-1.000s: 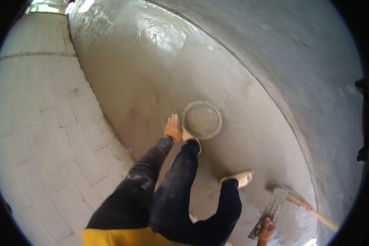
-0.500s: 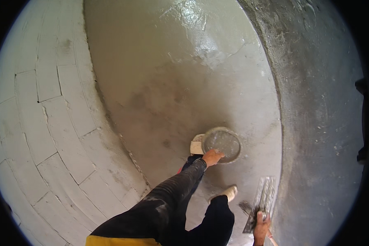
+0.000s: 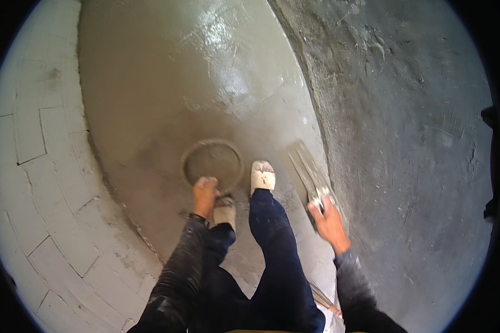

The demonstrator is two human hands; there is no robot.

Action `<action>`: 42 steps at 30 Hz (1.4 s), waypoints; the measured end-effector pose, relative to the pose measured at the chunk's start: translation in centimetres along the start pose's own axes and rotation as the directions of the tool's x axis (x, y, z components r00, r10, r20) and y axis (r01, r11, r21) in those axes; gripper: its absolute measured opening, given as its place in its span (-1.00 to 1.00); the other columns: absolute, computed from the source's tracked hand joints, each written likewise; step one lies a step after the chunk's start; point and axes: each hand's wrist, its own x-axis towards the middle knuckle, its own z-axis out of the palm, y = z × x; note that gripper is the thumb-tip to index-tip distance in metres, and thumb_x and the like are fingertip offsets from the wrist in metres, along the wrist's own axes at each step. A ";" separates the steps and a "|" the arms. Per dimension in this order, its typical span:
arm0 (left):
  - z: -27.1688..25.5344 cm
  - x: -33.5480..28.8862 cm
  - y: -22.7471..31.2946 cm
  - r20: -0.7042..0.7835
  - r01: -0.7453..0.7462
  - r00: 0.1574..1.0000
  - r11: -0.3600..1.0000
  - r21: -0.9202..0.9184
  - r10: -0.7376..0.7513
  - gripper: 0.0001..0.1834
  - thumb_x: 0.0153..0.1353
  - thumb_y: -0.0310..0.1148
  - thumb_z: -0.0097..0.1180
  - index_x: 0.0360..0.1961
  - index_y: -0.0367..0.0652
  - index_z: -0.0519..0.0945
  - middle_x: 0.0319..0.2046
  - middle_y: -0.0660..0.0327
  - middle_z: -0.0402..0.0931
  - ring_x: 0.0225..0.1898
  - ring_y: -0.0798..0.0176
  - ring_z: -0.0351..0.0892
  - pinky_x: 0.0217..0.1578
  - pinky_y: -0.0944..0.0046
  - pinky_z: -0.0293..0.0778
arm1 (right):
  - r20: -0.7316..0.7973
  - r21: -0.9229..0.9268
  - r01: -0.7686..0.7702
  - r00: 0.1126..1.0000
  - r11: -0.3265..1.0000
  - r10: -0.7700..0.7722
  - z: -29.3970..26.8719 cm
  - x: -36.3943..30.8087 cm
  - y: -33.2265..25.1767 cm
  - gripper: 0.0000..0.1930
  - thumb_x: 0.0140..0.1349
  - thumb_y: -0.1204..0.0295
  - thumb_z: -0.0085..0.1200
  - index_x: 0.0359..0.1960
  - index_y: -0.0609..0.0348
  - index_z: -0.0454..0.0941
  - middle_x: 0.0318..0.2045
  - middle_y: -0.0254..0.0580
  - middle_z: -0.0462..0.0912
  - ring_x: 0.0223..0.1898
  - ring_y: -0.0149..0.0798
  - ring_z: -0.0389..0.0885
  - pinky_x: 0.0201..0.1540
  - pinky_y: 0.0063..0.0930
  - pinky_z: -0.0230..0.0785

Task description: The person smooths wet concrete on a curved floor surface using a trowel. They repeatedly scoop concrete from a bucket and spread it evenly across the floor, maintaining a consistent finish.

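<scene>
My left hand grips the near rim of a round, cement-coated pan, held low over the wet floor; I cannot tell whether the pan rests on the floor. My right hand is closed on the handle of a flat steel trowel. Its mortar-smeared blade points away from me, along the foot of the rough wall. My feet, in pale sandals, stand between the two hands on the fresh cement.
Wet, shiny cement floor runs ahead of me. A white block wall curves along the left. A rough grey plastered wall rises on the right. The end of a wooden handle shows behind my right leg.
The view has swung, so the block wall looks narrower. My right hand has lifted the trowel from the lower edge to beside my right foot. My left hand stays on the pan rim.
</scene>
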 end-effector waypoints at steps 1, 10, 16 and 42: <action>-0.7 1.1 -0.1 -0.019 -0.025 1.000 0.999 -0.024 0.025 -0.82 0.32 -0.28 0.22 -0.24 -0.18 0.64 -0.42 0.31 0.57 -0.52 0.41 0.49 -0.46 0.38 0.39 | -0.002 -0.080 0.040 0.999 0.996 -0.040 0.6 2.0 -0.4 -0.43 0.44 0.00 0.07 0.20 0.28 0.44 -0.20 0.30 0.68 -0.12 0.29 0.67 -0.03 0.02 0.45; -10.0 11.2 -2.3 -0.137 -0.197 0.974 0.974 -0.111 0.181 -0.71 0.35 -0.30 0.24 0.03 -0.19 0.61 -0.29 0.36 0.54 -0.32 0.47 0.49 -0.19 0.34 0.52 | -0.173 -0.344 0.306 0.909 0.888 -0.381 8.0 16.5 -5.6 -0.50 0.42 0.03 0.08 0.09 0.26 0.50 -0.36 0.31 0.67 -0.22 0.36 0.66 -0.18 0.09 0.42; -12.0 12.9 -11.0 -0.131 -0.211 0.977 0.712 -0.670 0.166 -0.48 0.36 -0.27 0.18 0.27 -0.30 0.49 0.14 0.05 0.59 0.14 0.17 0.60 0.17 0.16 0.51 | 0.124 -0.497 0.628 0.734 0.598 -0.667 12.2 14.4 -11.2 -0.68 0.37 0.19 0.17 -0.09 0.21 0.53 -0.44 0.12 0.64 -0.39 0.26 0.63 -0.34 -0.01 0.45; -3.4 10.3 -8.3 -0.306 -0.512 0.856 0.600 -0.615 0.417 -0.51 0.41 -0.20 0.06 0.14 -0.43 0.57 0.07 0.13 0.60 0.10 0.24 0.52 0.23 0.26 0.34 | 0.514 -0.070 0.612 0.699 0.788 -0.498 21.0 19.3 -11.1 -0.50 0.43 0.03 0.06 -0.01 0.31 0.64 -0.35 -0.08 0.69 -0.24 -0.20 0.64 -0.06 -0.28 0.47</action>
